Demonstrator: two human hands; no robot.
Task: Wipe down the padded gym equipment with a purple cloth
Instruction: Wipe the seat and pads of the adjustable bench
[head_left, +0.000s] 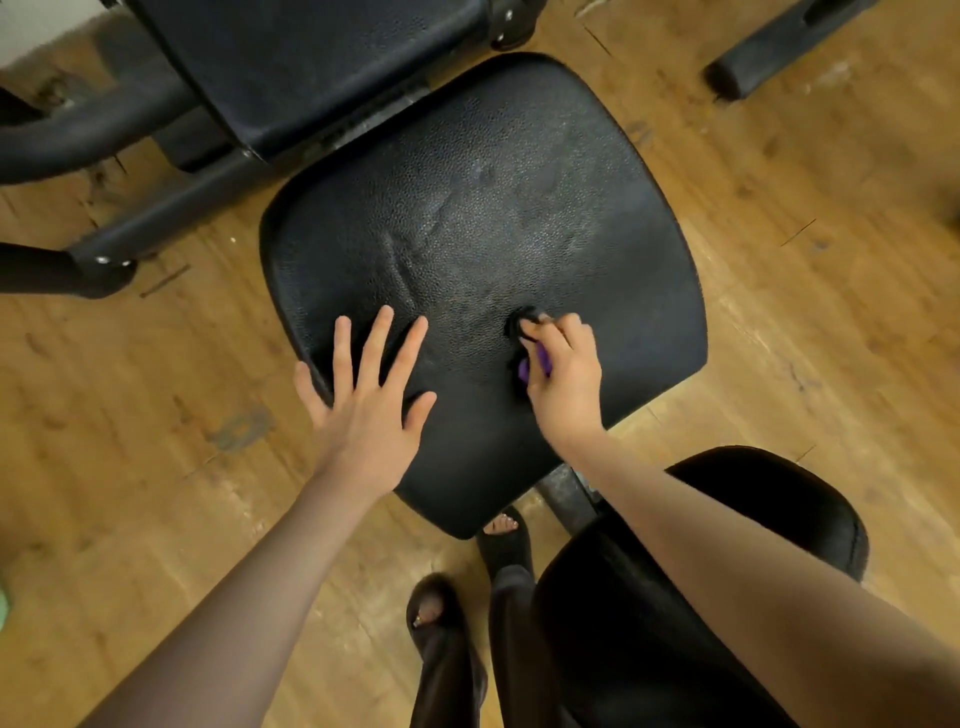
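Note:
A black padded seat (483, 218) of a gym machine fills the middle of the view, its textured surface creased near the centre. My left hand (363, 395) lies flat on the seat's near left part, fingers spread and straight. My right hand (561, 369) grips a bunched purple cloth (535, 364) and presses it on the seat's near right part. Only a small patch of the cloth shows under the fingers. A small dark object (524, 322) sits at my fingertips; what it is cannot be told.
A black padded backrest (311, 67) rises behind the seat. Black metal frame bars (171, 213) run at the left, another bar (779, 47) at the top right. A second black pad (769, 499) lies near right. My feet in sandals (436, 613) stand on the wooden floor (130, 415).

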